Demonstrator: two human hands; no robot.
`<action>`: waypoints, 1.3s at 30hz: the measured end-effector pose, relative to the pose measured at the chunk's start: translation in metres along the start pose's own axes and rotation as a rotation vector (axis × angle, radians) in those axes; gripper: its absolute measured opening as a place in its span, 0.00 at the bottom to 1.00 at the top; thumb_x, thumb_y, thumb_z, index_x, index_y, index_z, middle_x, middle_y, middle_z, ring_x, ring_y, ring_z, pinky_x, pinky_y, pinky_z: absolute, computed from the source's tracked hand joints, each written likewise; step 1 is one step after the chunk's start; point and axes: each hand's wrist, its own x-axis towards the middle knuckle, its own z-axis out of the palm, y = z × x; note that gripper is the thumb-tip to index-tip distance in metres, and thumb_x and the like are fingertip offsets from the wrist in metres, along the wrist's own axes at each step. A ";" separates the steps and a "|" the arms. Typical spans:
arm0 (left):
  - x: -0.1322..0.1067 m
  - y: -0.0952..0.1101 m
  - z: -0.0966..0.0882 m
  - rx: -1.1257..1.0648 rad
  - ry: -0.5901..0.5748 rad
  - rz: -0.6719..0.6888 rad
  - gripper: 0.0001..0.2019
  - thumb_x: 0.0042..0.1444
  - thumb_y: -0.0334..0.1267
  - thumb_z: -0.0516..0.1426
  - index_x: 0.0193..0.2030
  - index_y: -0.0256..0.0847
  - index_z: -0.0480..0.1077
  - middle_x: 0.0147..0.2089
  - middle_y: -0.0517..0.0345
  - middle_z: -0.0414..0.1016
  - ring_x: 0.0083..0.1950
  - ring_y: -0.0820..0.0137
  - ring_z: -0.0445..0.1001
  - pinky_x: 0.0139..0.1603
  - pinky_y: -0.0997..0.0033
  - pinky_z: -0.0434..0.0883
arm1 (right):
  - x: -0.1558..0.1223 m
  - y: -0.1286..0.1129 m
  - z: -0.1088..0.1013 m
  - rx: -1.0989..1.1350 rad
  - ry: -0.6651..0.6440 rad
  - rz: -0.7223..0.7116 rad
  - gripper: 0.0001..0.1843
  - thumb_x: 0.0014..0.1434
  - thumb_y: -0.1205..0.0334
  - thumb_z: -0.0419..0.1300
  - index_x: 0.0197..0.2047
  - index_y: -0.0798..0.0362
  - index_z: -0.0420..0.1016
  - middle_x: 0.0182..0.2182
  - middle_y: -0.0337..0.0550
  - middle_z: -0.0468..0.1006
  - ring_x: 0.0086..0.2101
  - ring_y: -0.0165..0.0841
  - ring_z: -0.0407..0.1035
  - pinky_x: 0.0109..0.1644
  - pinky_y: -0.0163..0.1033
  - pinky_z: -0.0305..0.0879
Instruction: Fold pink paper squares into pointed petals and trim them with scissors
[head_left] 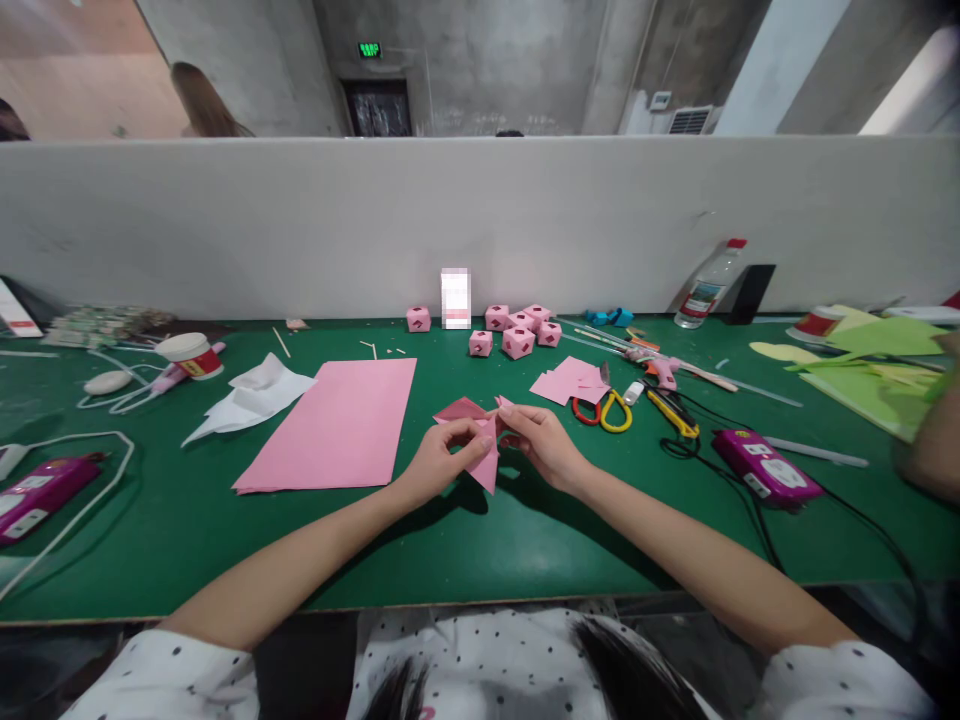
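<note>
A partly folded piece of pink paper (484,470) is held above the green table between my two hands. My left hand (442,455) pinches its left side between thumb and fingers. At the upper right, a corner of the same paper is pinched by my right hand (544,440). My fingers hide part of the folds. Left of my hands lies a stack of large pink sheets (337,425). Small pink paper pieces (570,382) lie beyond my right hand, beside scissors (616,411) with red and yellow handles. Several folded pink paper cubes (518,342) sit farther back.
A phone (455,300) leans on the grey partition (337,220). Crumpled white paper (255,398) and a paper cup (190,356) are at left. To the right lie a yellow cutter (673,413), pink glue gun (656,368), purple pack (765,468) with cables and a tilted bottle (705,290).
</note>
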 end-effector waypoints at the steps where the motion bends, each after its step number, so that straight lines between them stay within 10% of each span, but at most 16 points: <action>1: -0.001 0.000 0.000 0.001 -0.003 0.006 0.15 0.58 0.48 0.57 0.30 0.36 0.70 0.29 0.59 0.70 0.32 0.72 0.67 0.36 0.74 0.64 | 0.000 0.000 0.000 0.023 -0.017 0.019 0.15 0.54 0.48 0.66 0.36 0.52 0.82 0.32 0.44 0.80 0.33 0.31 0.70 0.35 0.34 0.65; 39: -0.003 -0.003 0.000 0.051 -0.031 0.039 0.13 0.59 0.44 0.57 0.30 0.36 0.71 0.30 0.60 0.72 0.33 0.72 0.67 0.38 0.73 0.65 | 0.000 -0.001 -0.004 0.045 -0.083 0.047 0.14 0.54 0.51 0.66 0.37 0.53 0.82 0.28 0.40 0.78 0.28 0.28 0.69 0.33 0.34 0.64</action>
